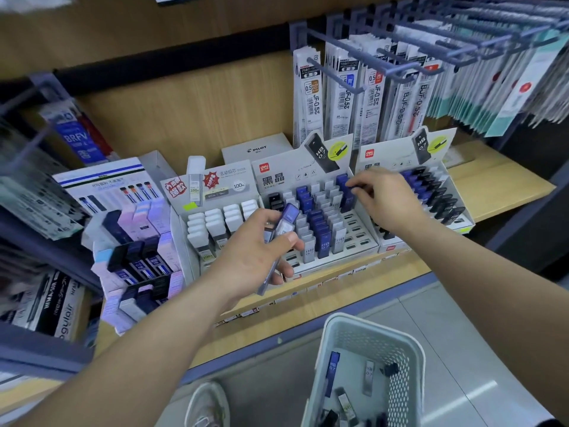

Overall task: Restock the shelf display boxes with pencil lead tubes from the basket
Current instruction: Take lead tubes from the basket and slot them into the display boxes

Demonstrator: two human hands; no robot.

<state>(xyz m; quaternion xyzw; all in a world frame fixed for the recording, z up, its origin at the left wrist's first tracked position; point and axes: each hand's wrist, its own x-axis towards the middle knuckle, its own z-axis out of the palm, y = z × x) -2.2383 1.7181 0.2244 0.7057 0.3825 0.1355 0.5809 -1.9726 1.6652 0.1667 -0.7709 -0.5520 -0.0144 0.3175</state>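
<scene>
The middle display box [357, 231] stood far, its near-right slots bare; the basket [403, 396] sat near right, few tubes inside; the left hand [255, 251] gripped a loose bundle of lead tubes [284, 223], likely to slip; the right hand [385, 198] pinched a blue tube [349, 192] in the far row, risking toppled neighbours.

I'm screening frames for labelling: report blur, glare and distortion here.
Head view: wide-angle distortion slants the shelf edge, fans peg hooks; hanging packets at far left smear with blur; the middle display box is sharp; soft glare on floor tiles beside the basket.
</scene>
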